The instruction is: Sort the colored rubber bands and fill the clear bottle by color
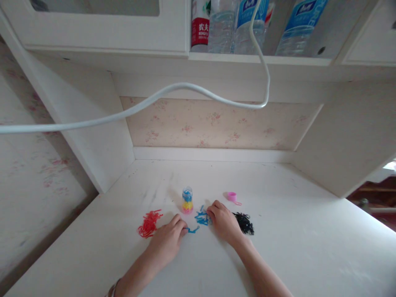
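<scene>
My left hand (167,241) rests on the white desk (278,247) with its fingers pinched on a small blue elastic band (192,229). My right hand (223,222) lies beside it, fingers curled onto a pile of blue bands (201,217). A pile of red bands (149,223) lies left of my left hand. A pile of black bands (244,223) sits right of my right hand. A small clear bottle (187,200) with blue, yellow and pink layers inside stands upright just behind the hands.
A pink cap (232,197) lies behind my right hand. A white cable (173,88) hangs across the view. Water bottles (235,24) stand on the shelf above. White side panels close in the desk left and right.
</scene>
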A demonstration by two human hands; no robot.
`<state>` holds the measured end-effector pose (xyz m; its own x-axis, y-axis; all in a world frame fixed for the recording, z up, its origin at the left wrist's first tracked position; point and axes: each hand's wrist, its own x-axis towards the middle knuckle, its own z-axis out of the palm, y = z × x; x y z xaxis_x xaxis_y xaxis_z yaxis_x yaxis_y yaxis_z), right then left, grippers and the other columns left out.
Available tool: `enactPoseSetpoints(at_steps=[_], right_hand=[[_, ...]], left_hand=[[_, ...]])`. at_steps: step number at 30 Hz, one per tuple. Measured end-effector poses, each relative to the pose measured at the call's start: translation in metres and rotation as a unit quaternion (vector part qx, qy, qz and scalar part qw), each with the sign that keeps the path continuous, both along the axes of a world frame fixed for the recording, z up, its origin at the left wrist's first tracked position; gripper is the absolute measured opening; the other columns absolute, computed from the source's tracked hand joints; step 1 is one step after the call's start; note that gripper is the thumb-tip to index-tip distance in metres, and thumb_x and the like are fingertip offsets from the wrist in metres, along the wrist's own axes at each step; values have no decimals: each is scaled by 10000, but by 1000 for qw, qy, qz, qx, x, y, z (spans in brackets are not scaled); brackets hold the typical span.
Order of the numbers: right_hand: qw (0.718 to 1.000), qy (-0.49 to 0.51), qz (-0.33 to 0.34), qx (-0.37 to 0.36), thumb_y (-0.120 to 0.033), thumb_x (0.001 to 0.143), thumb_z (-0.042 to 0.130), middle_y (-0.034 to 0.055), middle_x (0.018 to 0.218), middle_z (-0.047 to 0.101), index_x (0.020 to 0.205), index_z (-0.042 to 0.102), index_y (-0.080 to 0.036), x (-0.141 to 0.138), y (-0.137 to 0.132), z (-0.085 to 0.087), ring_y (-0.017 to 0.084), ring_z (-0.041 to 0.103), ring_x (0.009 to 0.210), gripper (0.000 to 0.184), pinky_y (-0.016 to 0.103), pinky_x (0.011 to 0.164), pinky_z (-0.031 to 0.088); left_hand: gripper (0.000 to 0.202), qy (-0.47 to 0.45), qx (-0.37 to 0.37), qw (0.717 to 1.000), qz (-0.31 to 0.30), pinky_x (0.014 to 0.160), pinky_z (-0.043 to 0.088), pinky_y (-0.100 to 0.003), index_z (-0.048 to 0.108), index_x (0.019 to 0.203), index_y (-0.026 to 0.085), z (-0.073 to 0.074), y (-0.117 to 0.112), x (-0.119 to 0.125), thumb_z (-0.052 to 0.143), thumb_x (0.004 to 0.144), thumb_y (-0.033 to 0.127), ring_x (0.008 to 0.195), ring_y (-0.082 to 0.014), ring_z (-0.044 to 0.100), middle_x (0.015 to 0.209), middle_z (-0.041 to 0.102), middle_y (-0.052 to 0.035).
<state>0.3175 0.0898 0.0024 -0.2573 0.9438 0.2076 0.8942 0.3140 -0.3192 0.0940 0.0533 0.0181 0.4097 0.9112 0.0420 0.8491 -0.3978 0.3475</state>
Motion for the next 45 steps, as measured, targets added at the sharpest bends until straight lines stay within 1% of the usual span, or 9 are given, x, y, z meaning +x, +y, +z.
enactPoseSetpoints(at_steps=[6,12,15,18,23,27,32,41,45], right_hand=[[1000,1,-8,5,-258,961,321,59,936,556,907,591,-182,1,1,-3,156,581,818,285,255,695,423],[994,96,-19,39,-237,960,295,66,928,532,911,539,-177,9,0,-4,162,567,791,256,283,703,438],[983,165,-9,85,-245,959,306,67,926,524,904,523,-179,7,2,10,165,551,826,233,291,746,443],[976,180,8,119,-265,964,309,69,950,518,918,526,-185,-2,4,40,161,543,829,236,288,754,442],[985,68,80,138,-250,967,325,61,968,527,946,549,-191,-28,13,97,157,531,852,233,271,753,430],[982,-82,108,132,-212,960,345,58,967,533,942,571,-187,-45,22,122,159,519,871,228,272,757,413],[964,-203,130,115,-220,960,348,64,1004,534,957,586,-188,-57,29,131,164,511,905,240,273,764,403],[954,-244,151,83,-238,955,349,69,994,569,908,643,-190,-66,30,138,166,523,907,302,271,742,399],[955,-235,162,75,-225,933,381,56,988,582,846,661,-202,-64,27,143,164,521,889,294,265,708,382]], left_hand=[[247,-68,32,997,17,750,438,-246,587,920,213,1,7,-3,357,943,301,816,-142,604,969,600,-26],[260,-88,33,995,19,739,436,-244,599,869,206,4,12,-3,383,936,336,824,-145,596,930,604,-25],[243,-79,15,997,22,744,434,-243,611,871,203,2,11,-3,408,925,325,817,-142,597,936,605,-23],[241,-79,16,997,18,748,428,-244,609,877,210,0,10,-3,392,928,303,817,-139,597,937,601,-15],[226,-116,31,993,21,729,418,-231,597,841,211,-3,9,-5,403,922,294,785,-127,595,900,607,-2],[201,-164,35,985,26,734,415,-236,601,813,212,-6,9,-9,445,903,299,787,-137,596,837,633,4],[199,-191,36,980,37,711,420,-262,617,780,203,-7,9,-15,489,880,320,778,-162,604,801,659,-10],[255,-195,50,978,46,678,446,-262,651,778,198,0,7,-21,450,904,291,758,-168,628,728,663,-18],[216,-209,71,974,48,740,467,-270,663,858,208,0,7,-21,454,899,247,835,-167,634,843,677,-23]])
